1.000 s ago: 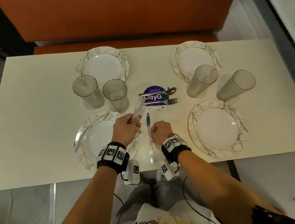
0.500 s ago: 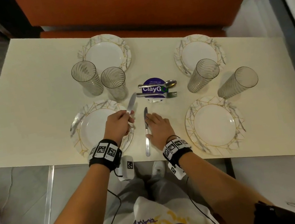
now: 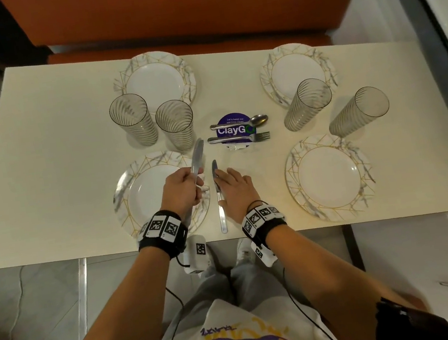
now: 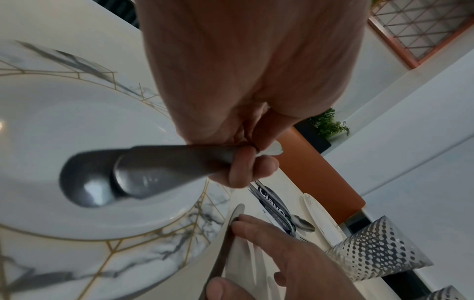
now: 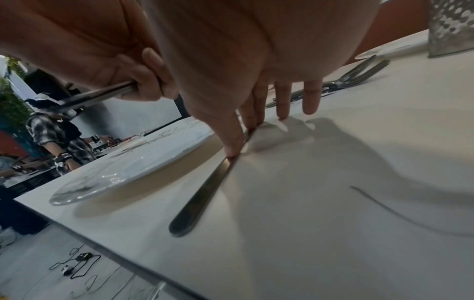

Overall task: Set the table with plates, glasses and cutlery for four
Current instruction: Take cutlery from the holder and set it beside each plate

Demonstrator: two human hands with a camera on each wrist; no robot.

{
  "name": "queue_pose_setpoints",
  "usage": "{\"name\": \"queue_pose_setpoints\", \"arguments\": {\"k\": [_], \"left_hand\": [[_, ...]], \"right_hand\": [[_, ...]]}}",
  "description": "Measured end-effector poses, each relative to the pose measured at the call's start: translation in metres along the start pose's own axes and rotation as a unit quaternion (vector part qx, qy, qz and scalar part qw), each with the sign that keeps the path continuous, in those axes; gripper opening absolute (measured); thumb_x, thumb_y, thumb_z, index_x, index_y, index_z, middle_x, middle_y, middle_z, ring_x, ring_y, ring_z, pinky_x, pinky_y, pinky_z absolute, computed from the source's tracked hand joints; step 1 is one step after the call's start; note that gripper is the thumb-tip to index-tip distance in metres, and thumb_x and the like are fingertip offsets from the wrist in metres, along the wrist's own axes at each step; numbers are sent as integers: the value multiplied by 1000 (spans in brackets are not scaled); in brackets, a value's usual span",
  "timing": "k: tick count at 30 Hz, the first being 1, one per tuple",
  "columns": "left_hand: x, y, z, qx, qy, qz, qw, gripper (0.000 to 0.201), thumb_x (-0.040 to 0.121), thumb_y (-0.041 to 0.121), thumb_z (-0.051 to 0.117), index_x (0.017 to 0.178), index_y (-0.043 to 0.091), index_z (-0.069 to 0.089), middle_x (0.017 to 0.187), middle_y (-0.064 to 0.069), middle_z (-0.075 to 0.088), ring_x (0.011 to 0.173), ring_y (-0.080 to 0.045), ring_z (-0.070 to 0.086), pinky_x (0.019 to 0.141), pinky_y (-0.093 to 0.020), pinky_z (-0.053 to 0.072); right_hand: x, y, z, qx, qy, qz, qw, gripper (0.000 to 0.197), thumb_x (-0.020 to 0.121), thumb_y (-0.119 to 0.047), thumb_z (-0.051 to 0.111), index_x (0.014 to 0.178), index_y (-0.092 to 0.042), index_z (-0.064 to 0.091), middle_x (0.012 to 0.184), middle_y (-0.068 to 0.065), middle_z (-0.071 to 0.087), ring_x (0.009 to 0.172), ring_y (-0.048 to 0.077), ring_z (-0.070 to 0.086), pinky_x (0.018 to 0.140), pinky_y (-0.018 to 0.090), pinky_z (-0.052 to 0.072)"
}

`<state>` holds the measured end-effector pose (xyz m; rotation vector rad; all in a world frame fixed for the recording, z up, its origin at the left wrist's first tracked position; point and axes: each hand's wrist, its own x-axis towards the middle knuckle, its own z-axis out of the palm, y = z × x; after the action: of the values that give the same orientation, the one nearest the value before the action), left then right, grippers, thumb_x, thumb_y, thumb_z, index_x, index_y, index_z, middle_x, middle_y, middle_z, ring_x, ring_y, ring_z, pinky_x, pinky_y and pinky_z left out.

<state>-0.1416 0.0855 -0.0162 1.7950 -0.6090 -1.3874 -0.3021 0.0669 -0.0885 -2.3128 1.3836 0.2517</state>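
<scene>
My left hand [image 3: 194, 181] grips a knife [image 3: 197, 156] over the right rim of the near-left plate [image 3: 123, 189]. The blade points away from me. Two overlapping handles [image 4: 153, 172] show in the left wrist view. A second knife [image 3: 219, 202] lies on the table just right of that plate. My right hand [image 3: 223, 184] rests on it with straight fingers [image 5: 233, 140] along the blade. Three more plates [image 3: 185, 68] [image 3: 267, 77] [image 3: 293, 177] and several ribbed glasses [image 3: 132, 122] [image 3: 305, 103] stand on the table.
A spoon [image 3: 239, 123] and a fork [image 3: 238, 138] lie across a purple round sticker [image 3: 234, 131] at the table's centre. An orange bench [image 3: 194, 7] runs behind the table. The front table edge [image 3: 57, 261] is under my wrists. A person in plaid [image 5: 59, 138] stands far left.
My right hand has uncurled from a fist beside the lying knife to flat fingers on it. My left hand still holds its knife over the plate rim, slightly lower.
</scene>
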Motion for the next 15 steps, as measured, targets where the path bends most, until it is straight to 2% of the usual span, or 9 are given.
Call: {"name": "queue_pose_setpoints", "arguments": {"k": [3,6,9,11,13,15], "left_hand": [[1,0,-2,24,-2,8,1000,25,103,6,46,106,7,70,86,-7,67,52,-13,55,44,-25,46],[2,0,-5,54,-2,17,998,25,104,9,45,107,6,70,94,-10,68,57,-16,63,51,-29,57],[2,3,-7,56,-16,19,998,24,105,11,47,109,7,71,90,-16,70,65,-23,71,56,-32,62],[3,5,-5,55,-28,21,998,23,106,12,48,111,6,70,92,-19,70,68,-25,72,59,-35,64],[4,7,-1,53,-41,20,998,22,107,13,50,110,4,69,92,-24,69,69,-29,72,58,-36,64],[2,12,8,55,-63,26,996,21,107,16,52,108,3,68,90,-25,69,69,-32,72,54,-36,62]], "right_hand": [[0,-3,0,4,2,5,1000,77,93,-28,64,158,-17,26,166,-2,20,152,30,19,117,48,27],[1,-2,-2,12,6,2,1000,74,93,-29,64,157,-17,29,166,-3,20,151,30,20,116,48,28],[-2,-1,-9,78,59,27,995,63,92,-30,64,150,-19,42,162,-2,31,145,26,31,113,47,34],[-3,0,-17,170,130,64,975,52,92,-25,64,142,-18,52,150,2,48,132,25,45,107,45,41],[-4,1,-31,284,194,99,934,39,94,-19,64,133,-16,59,128,3,63,110,19,59,99,40,49],[-10,1,-48,368,230,132,891,28,96,-18,62,123,-16,66,110,0,69,87,7,62,86,26,52]]}}
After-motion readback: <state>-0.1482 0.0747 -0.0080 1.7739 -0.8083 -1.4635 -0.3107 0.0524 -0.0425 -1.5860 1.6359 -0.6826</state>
